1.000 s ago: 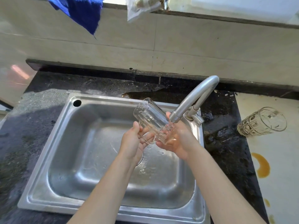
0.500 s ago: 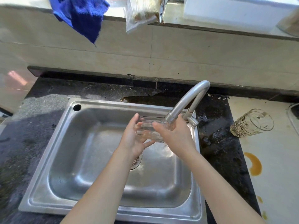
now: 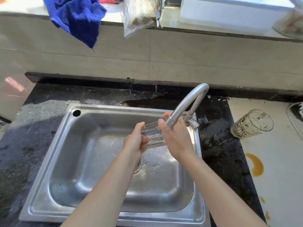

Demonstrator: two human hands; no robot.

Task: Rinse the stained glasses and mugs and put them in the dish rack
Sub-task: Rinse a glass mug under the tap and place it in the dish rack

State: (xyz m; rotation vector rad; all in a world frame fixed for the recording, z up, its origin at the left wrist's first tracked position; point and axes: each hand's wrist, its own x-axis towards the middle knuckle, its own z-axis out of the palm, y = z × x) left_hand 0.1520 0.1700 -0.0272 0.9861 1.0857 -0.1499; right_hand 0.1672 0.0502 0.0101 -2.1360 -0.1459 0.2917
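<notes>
A clear ribbed glass (image 3: 153,135) is held sideways over the steel sink (image 3: 65,145), just under the spout of the curved tap (image 3: 185,104). My left hand (image 3: 134,141) grips its left end and my right hand (image 3: 176,138) wraps its right side, hiding part of it. A second, stained patterned glass (image 3: 252,123) lies on its side on the pale counter to the right of the sink, away from both hands. No dish rack shows in this view.
A blue cloth (image 3: 77,18) and a plastic bag (image 3: 139,15) hang from the ledge above the tiled wall. Orange-brown spill marks (image 3: 256,164) stain the pale counter at right. Dark wet stone countertop (image 3: 218,145) surrounds the sink.
The glass has been turned from mouth-up-left tilt to lying level between both hands. The view has tipped upward, so the ledge shows more.
</notes>
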